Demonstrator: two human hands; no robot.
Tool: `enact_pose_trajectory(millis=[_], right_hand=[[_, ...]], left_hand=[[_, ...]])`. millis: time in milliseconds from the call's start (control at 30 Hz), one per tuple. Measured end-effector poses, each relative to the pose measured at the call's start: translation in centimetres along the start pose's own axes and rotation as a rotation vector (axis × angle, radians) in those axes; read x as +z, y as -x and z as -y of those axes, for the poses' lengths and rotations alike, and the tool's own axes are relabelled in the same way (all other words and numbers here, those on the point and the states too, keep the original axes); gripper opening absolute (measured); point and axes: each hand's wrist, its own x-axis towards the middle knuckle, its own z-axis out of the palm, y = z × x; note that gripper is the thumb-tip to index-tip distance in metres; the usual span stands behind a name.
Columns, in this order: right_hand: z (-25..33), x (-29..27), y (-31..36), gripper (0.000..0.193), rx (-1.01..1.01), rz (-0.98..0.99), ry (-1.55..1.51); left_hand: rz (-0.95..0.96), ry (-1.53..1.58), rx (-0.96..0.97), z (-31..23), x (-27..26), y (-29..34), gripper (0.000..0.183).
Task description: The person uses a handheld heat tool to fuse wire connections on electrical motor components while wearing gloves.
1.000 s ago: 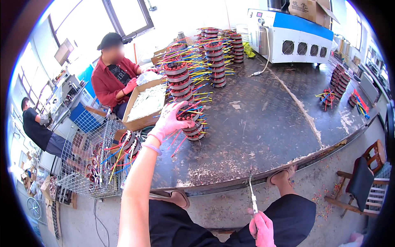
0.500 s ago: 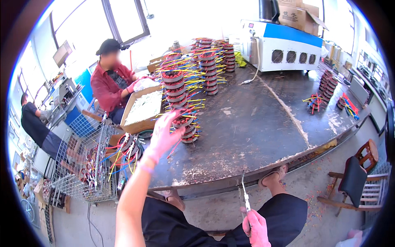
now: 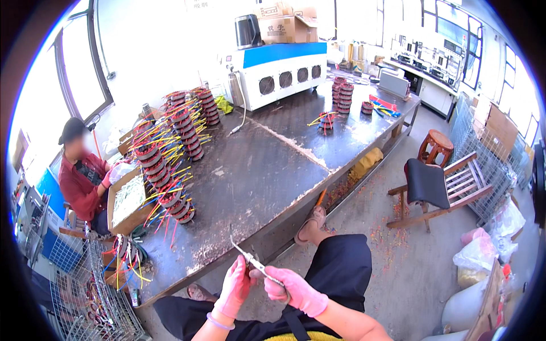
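In my right hand (image 3: 297, 290), gloved in pink, is a slim metal hand tool (image 3: 257, 265) with a thin bent tip and a pale middle part. The fingers are wrapped round its handle, and the tip points up and left toward the table edge. My left hand (image 3: 234, 284), also in a pink glove, is closed at the tool's front part, its fingertips against the shaft; something dark between the hands is too small to make out. Beyond the left hand stand stacks of ring-shaped wound motor stators (image 3: 152, 159) with red, yellow and blue wire leads.
The dark worn table (image 3: 244, 176) has its front edge just beyond my hands. Further off stand a blue and white machine (image 3: 284, 71) and smaller stator stacks (image 3: 343, 96). A co-worker (image 3: 82, 176) sits left behind a carton (image 3: 128, 199). A wire basket (image 3: 85, 290) and a chair (image 3: 426, 182) flank me.
My left hand has left the stator stack and come down to the tool in my right hand. The tool has come up and left. The view has turned right.
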Motion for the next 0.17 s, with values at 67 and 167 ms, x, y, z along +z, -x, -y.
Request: enact_pose_trajectory(millis=[67,167], right_hand=[[-0.6,0.1,-0.7,0.039,0.034,0.038,-0.085],[-1.7,0.7,-2.3,0.04,0.15,0.146,-0.192]], left_hand=[[-0.132,-0.031,0.062,0.3,-0.6,0.6,0.023],[-0.025,-0.47,0.267,-0.3,-0.8,1.5,0.019]])
